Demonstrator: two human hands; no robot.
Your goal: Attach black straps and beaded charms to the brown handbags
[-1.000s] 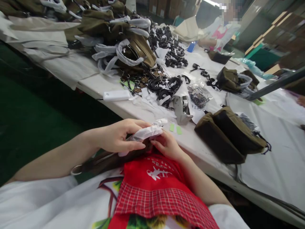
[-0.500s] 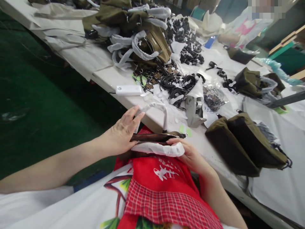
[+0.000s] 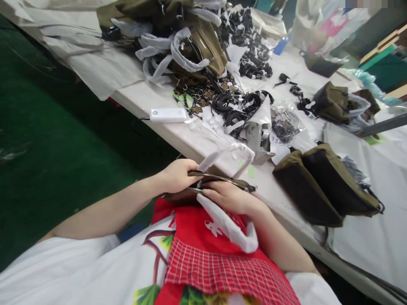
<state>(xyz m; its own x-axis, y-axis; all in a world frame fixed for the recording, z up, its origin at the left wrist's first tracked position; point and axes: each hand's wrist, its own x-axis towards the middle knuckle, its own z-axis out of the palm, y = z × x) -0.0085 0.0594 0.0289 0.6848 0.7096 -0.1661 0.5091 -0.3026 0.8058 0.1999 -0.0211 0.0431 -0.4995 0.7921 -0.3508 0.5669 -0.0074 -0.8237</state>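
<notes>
At the near edge of the desk (image 3: 203, 137), from left to right: one white box (image 3: 168, 115), corded, lying near the rim, beyond the left forearm. Next, the left hand (image 3: 179, 174), bent at the left end of an olive-brown bag (image 3: 212, 176) and seemingly pinching its far zipped edge; the thumb was hidden. The bag itself, one, was between the person and the desk, in front of a red apron (image 3: 203, 258), its mouth upward and parted, its long axis running crosswise from the left hand toward the right, the right end slightly nearer the body. Near handle (image 3: 222, 222), wrapped in white, drooping over the apron. Then the right hand (image 3: 229, 197), palm down, fingers extended leftward into the gap between the two zipped edges; whether they gripped anything could not be told. Both hands touched the bag, neither being the nearer: the left had its end, the right its middle and right part. Far handle (image 3: 249, 154), likewise wrapped, arched toward the desk. Farthest right, a pair of olive-and-dark bags (image 3: 321, 186), side by side on the desk, well apart from both hands.
</notes>
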